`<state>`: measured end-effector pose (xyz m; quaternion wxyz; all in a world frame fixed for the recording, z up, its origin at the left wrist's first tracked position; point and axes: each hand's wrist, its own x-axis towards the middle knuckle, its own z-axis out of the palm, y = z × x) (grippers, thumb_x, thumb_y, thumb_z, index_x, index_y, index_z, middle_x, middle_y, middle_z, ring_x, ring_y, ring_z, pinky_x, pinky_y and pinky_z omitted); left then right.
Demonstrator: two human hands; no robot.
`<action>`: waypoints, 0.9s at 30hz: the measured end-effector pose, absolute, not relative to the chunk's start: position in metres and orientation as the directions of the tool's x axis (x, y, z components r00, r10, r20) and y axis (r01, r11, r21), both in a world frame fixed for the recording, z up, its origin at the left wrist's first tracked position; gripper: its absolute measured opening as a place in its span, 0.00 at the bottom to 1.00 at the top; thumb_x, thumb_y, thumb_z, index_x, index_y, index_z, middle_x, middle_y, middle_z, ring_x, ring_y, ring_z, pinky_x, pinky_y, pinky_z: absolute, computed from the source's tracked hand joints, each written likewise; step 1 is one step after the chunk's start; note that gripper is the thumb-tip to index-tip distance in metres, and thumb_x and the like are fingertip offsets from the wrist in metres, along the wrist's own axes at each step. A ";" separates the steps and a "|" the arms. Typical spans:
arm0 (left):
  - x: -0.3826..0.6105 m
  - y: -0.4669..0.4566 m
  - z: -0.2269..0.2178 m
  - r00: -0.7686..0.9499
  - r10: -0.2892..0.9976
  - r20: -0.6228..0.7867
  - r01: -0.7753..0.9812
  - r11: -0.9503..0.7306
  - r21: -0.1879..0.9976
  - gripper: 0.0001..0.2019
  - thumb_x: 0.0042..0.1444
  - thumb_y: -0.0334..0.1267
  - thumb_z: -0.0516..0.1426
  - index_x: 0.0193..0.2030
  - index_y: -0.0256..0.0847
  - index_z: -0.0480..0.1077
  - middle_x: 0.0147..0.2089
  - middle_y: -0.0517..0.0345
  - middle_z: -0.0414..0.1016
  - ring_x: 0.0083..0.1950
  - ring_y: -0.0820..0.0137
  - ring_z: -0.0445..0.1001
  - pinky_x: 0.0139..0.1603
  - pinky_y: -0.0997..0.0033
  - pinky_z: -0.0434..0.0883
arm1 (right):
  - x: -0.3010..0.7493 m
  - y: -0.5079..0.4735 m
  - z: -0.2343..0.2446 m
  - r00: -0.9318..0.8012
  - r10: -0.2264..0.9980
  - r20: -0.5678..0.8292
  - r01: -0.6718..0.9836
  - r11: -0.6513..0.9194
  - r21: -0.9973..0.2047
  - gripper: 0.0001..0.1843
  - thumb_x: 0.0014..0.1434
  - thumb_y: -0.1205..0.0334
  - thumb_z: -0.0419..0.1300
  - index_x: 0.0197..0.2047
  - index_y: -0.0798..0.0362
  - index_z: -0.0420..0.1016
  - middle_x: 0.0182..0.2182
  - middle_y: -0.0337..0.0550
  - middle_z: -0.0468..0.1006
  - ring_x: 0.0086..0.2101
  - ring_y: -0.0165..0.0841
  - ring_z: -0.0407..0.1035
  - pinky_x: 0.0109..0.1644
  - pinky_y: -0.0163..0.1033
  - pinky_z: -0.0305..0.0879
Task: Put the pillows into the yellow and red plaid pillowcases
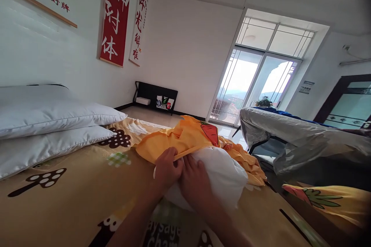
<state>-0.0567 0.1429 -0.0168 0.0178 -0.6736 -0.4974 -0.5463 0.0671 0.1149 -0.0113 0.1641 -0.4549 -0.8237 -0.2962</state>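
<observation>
My left hand (168,167) is closed, pinching the hem of an orange pillowcase (165,142) that has a red carrot print. Beside it, my right hand (195,175) grips a white pillow (224,173) close to the pillowcase's open edge; its fingertips are partly hidden. The far part of the pillow lies under the orange cloth, while the near part is bare. Bunched folds of the pillowcase spread off to the right. All of this rests on a tan patterned bed sheet (78,196).
Two white pillows (58,119) are stacked at the left. Beyond the bed's right edge, another orange carrot-print cloth (336,200) shows. A plastic-covered table (290,123) is at the right, and a low black rack (156,96) stands by the far wall.
</observation>
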 end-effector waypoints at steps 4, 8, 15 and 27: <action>-0.044 0.143 -0.026 0.106 0.597 0.795 0.794 -0.532 0.294 0.10 0.48 0.23 0.50 0.32 0.43 0.61 0.33 0.57 0.70 0.37 0.67 0.71 0.34 0.70 0.64 | 0.076 0.135 0.012 -0.437 0.779 0.450 0.898 0.350 0.265 0.11 0.60 0.67 0.54 0.37 0.54 0.79 0.35 0.51 0.80 0.41 0.43 0.71 0.48 0.49 0.54; -0.033 0.154 -0.047 0.241 0.509 0.826 0.823 -0.558 0.103 0.08 0.54 0.25 0.50 0.31 0.42 0.64 0.33 0.56 0.71 0.36 0.67 0.70 0.34 0.69 0.64 | 0.102 0.141 -0.001 -0.447 0.721 0.530 0.894 0.370 0.252 0.15 0.62 0.66 0.52 0.29 0.54 0.77 0.29 0.48 0.80 0.35 0.39 0.72 0.48 0.47 0.55; -0.028 0.166 -0.071 0.226 0.519 0.825 0.831 -0.545 0.115 0.06 0.51 0.27 0.54 0.29 0.42 0.67 0.31 0.55 0.71 0.35 0.64 0.70 0.37 0.66 0.65 | 0.176 0.086 -0.066 -0.577 0.275 0.769 0.784 0.451 0.427 0.21 0.62 0.67 0.54 0.59 0.51 0.66 0.53 0.48 0.76 0.54 0.39 0.68 0.57 0.45 0.57; -0.019 0.138 -0.043 0.079 0.638 0.766 0.856 -0.438 0.276 0.11 0.42 0.20 0.51 0.26 0.42 0.65 0.27 0.57 0.72 0.31 0.67 0.71 0.28 0.70 0.59 | 0.214 0.101 -0.078 -0.147 0.510 0.847 0.964 0.264 0.008 0.33 0.52 0.36 0.59 0.50 0.53 0.65 0.45 0.56 0.72 0.45 0.49 0.67 0.48 0.54 0.63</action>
